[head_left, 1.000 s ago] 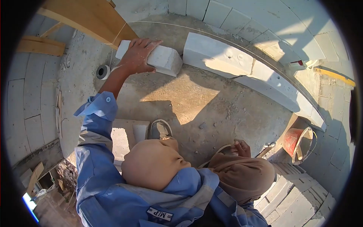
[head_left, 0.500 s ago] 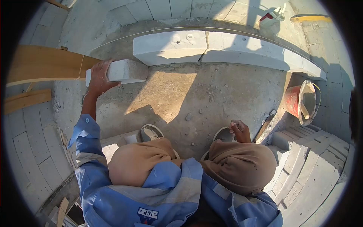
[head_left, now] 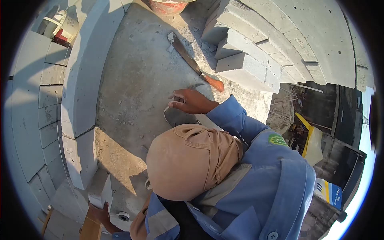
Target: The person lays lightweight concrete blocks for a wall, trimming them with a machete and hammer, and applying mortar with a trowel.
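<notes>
At the lower left, my left hand (head_left: pixel 100 213) grips the end of a pale block (head_left: pixel 101 188), with the fingers partly hidden. This block sits by the near end of a row of large pale blocks (head_left: pixel 86 60). My right hand (head_left: pixel 191 101) hovers over my shoe (head_left: pixel 178 117), fingers curled in and nothing visible between them. Beyond it on the floor lies a long-bladed tool (head_left: pixel 186 56) with an orange-brown handle (head_left: pixel 215 83), apart from the hand.
A red bucket (head_left: pixel 168 8) stands at the top. Stacked blocks (head_left: pixel 250 70) rise to the right, near a drop with debris (head_left: pixel 286 106). A string (head_left: pixel 60 108) runs beside the block row. A white and red container (head_left: pixel 62 26) is at the upper left, a wooden board (head_left: pixel 91 228) at the lower left.
The view has swung to the right, bringing the stacked blocks and the drop into sight. My left hand remains on the block; my right hand is still curled near the shoe.
</notes>
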Demonstrator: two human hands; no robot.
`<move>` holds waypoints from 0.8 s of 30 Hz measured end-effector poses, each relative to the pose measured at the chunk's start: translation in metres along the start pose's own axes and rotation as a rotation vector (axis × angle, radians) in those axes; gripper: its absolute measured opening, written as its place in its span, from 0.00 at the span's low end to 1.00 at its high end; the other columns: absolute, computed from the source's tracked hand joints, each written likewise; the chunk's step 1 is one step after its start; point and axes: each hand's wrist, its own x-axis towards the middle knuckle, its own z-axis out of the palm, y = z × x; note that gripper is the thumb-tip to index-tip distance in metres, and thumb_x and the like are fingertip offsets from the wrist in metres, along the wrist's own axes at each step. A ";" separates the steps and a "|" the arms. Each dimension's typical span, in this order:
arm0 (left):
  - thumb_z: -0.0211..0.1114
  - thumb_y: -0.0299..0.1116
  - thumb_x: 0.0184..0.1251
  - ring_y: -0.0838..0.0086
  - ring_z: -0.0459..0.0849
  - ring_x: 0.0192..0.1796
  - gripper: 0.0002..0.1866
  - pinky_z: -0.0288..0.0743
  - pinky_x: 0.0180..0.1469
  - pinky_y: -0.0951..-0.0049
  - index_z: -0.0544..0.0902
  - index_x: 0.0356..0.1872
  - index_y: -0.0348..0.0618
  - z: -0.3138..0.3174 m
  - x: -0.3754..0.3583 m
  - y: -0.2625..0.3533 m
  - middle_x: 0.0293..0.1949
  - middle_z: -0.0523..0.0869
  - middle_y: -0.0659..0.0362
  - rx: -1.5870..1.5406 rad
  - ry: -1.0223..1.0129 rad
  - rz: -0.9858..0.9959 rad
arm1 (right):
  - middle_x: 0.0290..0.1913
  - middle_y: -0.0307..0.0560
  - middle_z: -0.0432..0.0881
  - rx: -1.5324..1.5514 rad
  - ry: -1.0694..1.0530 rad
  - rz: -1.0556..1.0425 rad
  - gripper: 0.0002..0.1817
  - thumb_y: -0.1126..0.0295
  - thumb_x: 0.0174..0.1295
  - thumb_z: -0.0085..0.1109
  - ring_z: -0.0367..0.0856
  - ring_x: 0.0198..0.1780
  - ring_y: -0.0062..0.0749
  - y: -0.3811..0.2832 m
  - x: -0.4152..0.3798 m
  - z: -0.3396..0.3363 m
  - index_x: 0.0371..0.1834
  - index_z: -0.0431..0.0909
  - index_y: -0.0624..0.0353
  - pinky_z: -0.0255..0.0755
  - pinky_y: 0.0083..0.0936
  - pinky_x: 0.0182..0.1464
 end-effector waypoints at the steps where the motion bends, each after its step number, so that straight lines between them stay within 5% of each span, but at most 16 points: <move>1: 0.83 0.31 0.34 0.41 0.68 0.73 0.59 0.63 0.75 0.48 0.62 0.76 0.37 0.000 0.001 0.003 0.71 0.71 0.38 0.004 -0.004 0.018 | 0.42 0.58 0.87 0.002 0.015 0.012 0.24 0.50 0.69 0.62 0.86 0.43 0.56 0.000 -0.002 -0.013 0.52 0.83 0.61 0.78 0.44 0.47; 7: 0.83 0.31 0.41 0.42 0.69 0.73 0.57 0.64 0.76 0.53 0.60 0.77 0.35 -0.005 -0.011 0.024 0.72 0.69 0.36 0.108 -0.016 -0.132 | 0.39 0.55 0.87 -0.180 0.256 0.021 0.22 0.51 0.68 0.65 0.87 0.41 0.50 0.011 -0.008 -0.084 0.53 0.83 0.59 0.78 0.42 0.46; 16: 0.85 0.37 0.34 0.39 0.72 0.70 0.57 0.68 0.72 0.50 0.66 0.73 0.33 0.012 -0.045 0.046 0.67 0.74 0.33 0.188 0.044 0.054 | 0.43 0.54 0.87 -0.193 0.198 -0.063 0.23 0.51 0.67 0.65 0.87 0.45 0.51 0.010 -0.017 -0.074 0.53 0.83 0.60 0.78 0.43 0.48; 18: 0.85 0.39 0.33 0.39 0.76 0.66 0.54 0.71 0.68 0.50 0.70 0.69 0.31 -0.016 -0.053 0.120 0.62 0.78 0.33 0.018 -0.107 0.081 | 0.44 0.55 0.87 -0.114 0.119 0.077 0.24 0.51 0.66 0.66 0.86 0.47 0.50 0.005 -0.008 -0.067 0.53 0.83 0.60 0.78 0.42 0.51; 22: 0.85 0.41 0.31 0.42 0.81 0.60 0.51 0.75 0.63 0.52 0.74 0.64 0.31 -0.040 -0.026 0.231 0.57 0.83 0.38 -0.018 -0.233 0.372 | 0.51 0.58 0.85 -0.061 -0.139 0.018 0.31 0.46 0.64 0.68 0.84 0.53 0.53 -0.021 0.020 -0.029 0.61 0.80 0.59 0.77 0.43 0.56; 24: 0.84 0.43 0.31 0.47 0.83 0.58 0.50 0.76 0.63 0.56 0.76 0.63 0.32 -0.052 -0.004 0.294 0.57 0.84 0.39 -0.025 -0.317 0.494 | 0.60 0.61 0.79 0.014 -0.140 -0.315 0.46 0.39 0.57 0.72 0.79 0.61 0.57 -0.033 0.035 0.008 0.72 0.71 0.58 0.73 0.45 0.62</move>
